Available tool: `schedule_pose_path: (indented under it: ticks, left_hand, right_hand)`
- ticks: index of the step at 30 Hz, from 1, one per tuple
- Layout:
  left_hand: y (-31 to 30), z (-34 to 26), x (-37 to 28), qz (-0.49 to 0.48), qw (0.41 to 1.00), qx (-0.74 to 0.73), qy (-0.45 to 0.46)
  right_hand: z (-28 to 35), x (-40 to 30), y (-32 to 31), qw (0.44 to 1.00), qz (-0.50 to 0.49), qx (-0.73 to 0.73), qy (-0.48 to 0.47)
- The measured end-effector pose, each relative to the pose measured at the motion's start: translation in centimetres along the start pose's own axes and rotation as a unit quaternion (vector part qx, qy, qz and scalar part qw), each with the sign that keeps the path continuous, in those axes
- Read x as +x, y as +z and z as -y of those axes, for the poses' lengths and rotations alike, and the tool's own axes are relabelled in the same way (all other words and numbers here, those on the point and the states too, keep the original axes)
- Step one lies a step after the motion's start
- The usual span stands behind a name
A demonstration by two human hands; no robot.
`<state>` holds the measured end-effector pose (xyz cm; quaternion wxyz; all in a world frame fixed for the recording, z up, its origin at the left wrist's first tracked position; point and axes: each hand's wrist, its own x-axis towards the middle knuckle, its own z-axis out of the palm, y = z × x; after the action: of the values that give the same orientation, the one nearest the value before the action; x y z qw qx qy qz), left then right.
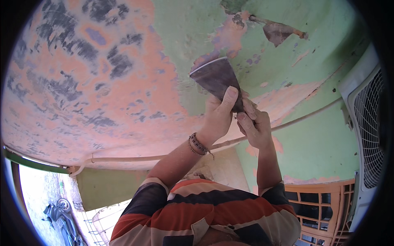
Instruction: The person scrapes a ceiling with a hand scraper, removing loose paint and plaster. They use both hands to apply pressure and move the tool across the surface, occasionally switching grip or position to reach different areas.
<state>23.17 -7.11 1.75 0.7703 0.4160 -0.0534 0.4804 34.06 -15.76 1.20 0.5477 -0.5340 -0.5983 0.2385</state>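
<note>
My left hand [220, 115] presses its thumb on the face of a broad metal scraper [217, 78]. My right hand [255, 126] grips the narrow lower end of that tool, close beside the left. The blade flares toward its pale, slightly curved edge, which points up and left in the head view. Behind it spreads a painted surface of flaking green paint [190, 40] and bared pink patches [129, 89]. Whether the blade edge touches this surface I cannot tell. Most of the handle is hidden by my fingers. A braided bracelet [198, 144] circles my left wrist.
A pale pipe [129, 159] runs across below the painted surface. A white casing with a wire grille [369, 129] stands at the right. Orange window grillework [334, 203] is at lower right, a motorcycle [64, 221] at lower left. Near the top sits a brown triangular piece [277, 33].
</note>
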Motion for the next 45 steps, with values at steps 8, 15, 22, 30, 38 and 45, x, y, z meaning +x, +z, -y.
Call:
schedule_pose_path:
  ticks: [8,15,22,30,38,45]
  left_hand:
    - [0.4,-1.1,0.6,0.007,1.000,0.006,0.012]
    - [0.3,-0.3,0.5,-0.019,0.999,-0.008,0.035]
    - [-0.3,-1.7,0.0,-0.013,1.000,0.015,0.012]
    - [-1.5,-1.2,-0.6,0.013,0.995,0.084,-0.052]
    - [-1.0,-1.4,-0.6,-0.014,0.997,0.061,-0.034]
    - [-1.7,-2.7,-0.4,0.016,1.000,0.021,0.014]
  right_hand:
    - [1.0,1.1,-0.9,0.999,0.011,-0.033,-0.018]
    - [1.2,1.6,-0.5,0.999,0.024,-0.035,-0.009]
    - [0.7,1.2,-0.3,0.999,0.034,-0.010,0.030]
    - [-1.3,-0.1,1.5,0.991,-0.016,0.127,0.037]
    - [-1.4,-0.1,1.9,0.995,-0.022,0.095,0.025]
    - [-0.1,0.6,3.3,0.998,-0.030,0.061,0.018]
